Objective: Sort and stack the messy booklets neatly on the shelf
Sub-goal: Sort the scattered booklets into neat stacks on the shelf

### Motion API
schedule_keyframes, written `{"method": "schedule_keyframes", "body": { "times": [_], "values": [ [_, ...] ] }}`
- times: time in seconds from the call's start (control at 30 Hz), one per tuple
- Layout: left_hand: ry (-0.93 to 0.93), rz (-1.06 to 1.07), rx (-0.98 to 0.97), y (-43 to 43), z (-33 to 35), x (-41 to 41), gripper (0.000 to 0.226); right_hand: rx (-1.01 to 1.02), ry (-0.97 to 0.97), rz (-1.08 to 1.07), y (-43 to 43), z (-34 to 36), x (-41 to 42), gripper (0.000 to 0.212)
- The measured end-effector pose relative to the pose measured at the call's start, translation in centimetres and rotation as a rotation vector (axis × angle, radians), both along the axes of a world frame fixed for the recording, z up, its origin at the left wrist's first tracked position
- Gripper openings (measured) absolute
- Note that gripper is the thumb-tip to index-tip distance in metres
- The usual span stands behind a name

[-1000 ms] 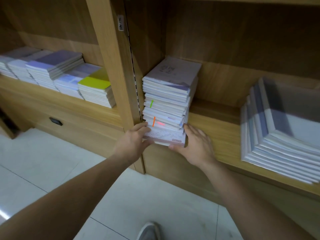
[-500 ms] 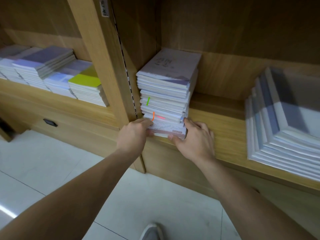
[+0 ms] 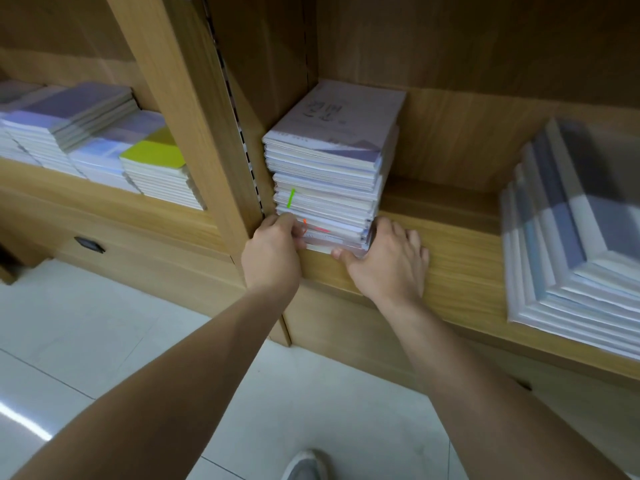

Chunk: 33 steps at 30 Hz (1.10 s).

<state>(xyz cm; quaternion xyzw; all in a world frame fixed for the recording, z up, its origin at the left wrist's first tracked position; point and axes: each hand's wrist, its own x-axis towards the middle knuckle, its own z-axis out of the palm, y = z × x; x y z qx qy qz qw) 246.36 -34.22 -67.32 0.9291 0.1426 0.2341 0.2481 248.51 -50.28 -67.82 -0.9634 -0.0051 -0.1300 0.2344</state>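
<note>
We have both hands at the foot of a tall stack of booklets (image 3: 329,174) that stands in the middle of the frame, on the wooden shelf (image 3: 460,271), pressed close against the upright divider (image 3: 194,109) on its left. Our left hand (image 3: 273,252) sits at the lower left corner of the stack, fingers curled onto the edges of the lowest booklets, just under a small orange mark on the pages; it looks to be grasping those bottom booklets, though how far the fingers reach beneath we cannot tell. Our right hand (image 3: 388,258) lies at the lower right corner, thumb along the front of the bottom booklet and fingers spread flat on the shelf board beside the stack, touching its side rather than closing around it. A green tab (image 3: 291,198) sticks out from the page edges partway up the stack. The booklets in the stack do not line up: the upper ones sit a little left of those below.

At the right edge of the frame a second pile of booklets (image 3: 568,244) with blue and grey covers rests on the same shelf, fanned out in steps and blurred. In the upper left of the frame, in the neighbouring compartment, several low piles (image 3: 86,136) lie side by side, the nearest one topped by a yellow-green cover (image 3: 152,152). Below, the pale tiled floor (image 3: 104,341) shows, with the toe of a shoe (image 3: 304,465) at the bottom edge.
</note>
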Motion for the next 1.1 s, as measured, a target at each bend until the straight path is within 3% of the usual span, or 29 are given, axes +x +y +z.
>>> {"method": "schedule_keyframes", "body": {
  "times": [0.17, 0.33, 0.57, 0.7, 0.87, 1.1],
  "values": [
    [0.050, -0.062, 0.034, 0.3, 0.0, -0.4, 0.011, -0.043, 0.009, 0.013, -0.1, 0.0, -0.1, 0.066],
    [0.177, -0.143, 0.087, -0.4, 0.2, -4.0, 0.031, -0.152, 0.025, 0.090, -1.4, 0.4, -1.0, 0.059],
    [0.361, -0.276, 0.387, 0.8, -1.8, -6.4, 0.082, -0.258, 0.139, 0.165, -3.6, 0.5, -0.9, 0.077],
    [0.402, -0.237, 0.265, -0.4, -1.6, -5.1, 0.079, -0.265, 0.194, 0.201, -3.2, 0.5, 0.5, 0.089],
    [0.400, -0.187, 0.139, -1.2, -1.2, -4.5, 0.068, -0.278, 0.189, 0.236, -3.0, 0.2, 1.3, 0.083],
    [0.503, -0.110, 0.091, -3.0, -0.5, -2.3, 0.074, -0.247, 0.151, 0.177, -2.0, -0.3, 1.8, 0.079]
  ]
}}
